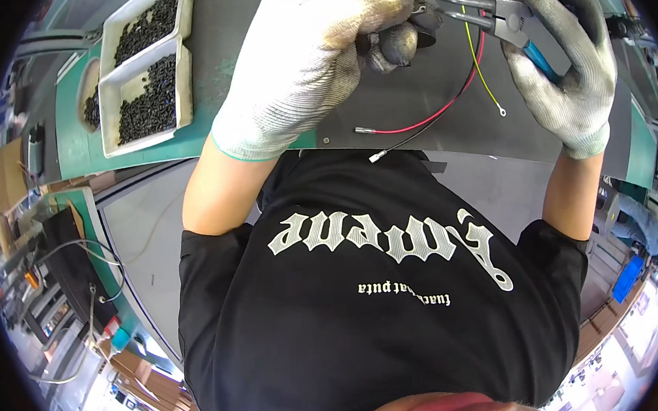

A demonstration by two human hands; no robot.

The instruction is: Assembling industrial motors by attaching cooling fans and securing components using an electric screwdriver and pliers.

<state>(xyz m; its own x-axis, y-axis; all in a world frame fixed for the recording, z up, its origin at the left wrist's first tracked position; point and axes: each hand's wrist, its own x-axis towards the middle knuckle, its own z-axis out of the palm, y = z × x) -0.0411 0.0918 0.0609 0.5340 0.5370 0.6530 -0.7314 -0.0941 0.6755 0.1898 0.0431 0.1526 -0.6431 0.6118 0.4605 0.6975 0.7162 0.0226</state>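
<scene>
My left hand (312, 52), in a soiled white knit glove, is closed around a dark, rounded part (428, 24) near the top of the view. Its fingers hide most of that part, so its kind does not show. In my gloved right hand (573, 62) is a pair of pliers (512, 19) with blue handles. The two prongs of the pliers point left and reach close to the dark part; whether they touch it I cannot tell. A red wire (444, 109) and a black wire with end connectors hang down between the hands, beside a yellow-green wire (478, 61) ending in a ring terminal.
Two white trays (183, 86) of small black pieces stand on the left of the dark work mat (383, 106), and a rounded container (86, 107) sits beside them. The table's near edge runs just before my body. Shelves and cables are at the far left.
</scene>
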